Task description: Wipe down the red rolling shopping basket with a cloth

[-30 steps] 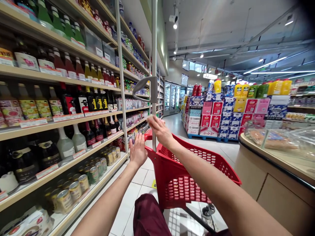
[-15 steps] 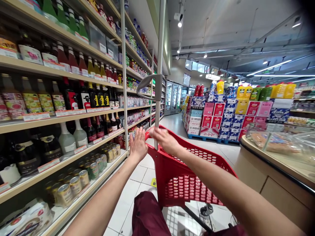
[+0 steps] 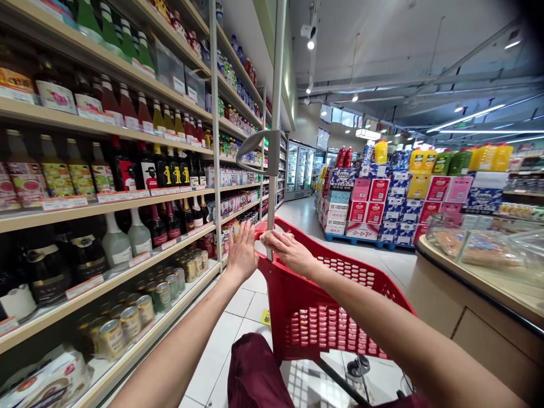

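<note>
A red plastic shopping cart (image 3: pixel 293 317) with holed sides stands right before me. From its near corner a tall metal pole (image 3: pixel 276 73) rises, carrying a grey loop handle (image 3: pixel 259 152). My left hand (image 3: pixel 243 249) lies against the cart's red rim, left of the pole, fingers stretched out and holding nothing. On the rim beside the pole's base, my right hand (image 3: pixel 289 252) presses a small pale cloth (image 3: pixel 267 238) under bent fingers. Most of that cloth is hidden by the hand.
Shelves (image 3: pixel 106 198) of bottles and cans run along the left. Stacked drink cartons (image 3: pixel 368 207) stand ahead to the right. A rounded display counter (image 3: pixel 471 283) with clear covers is close on the right. White floor tiles (image 3: pixel 238 306) lie under the cart.
My right hand has shifted slightly down beside the pole, and its fingers, blurred before, now show clearly with the pale cloth. My left hand has hardly moved.
</note>
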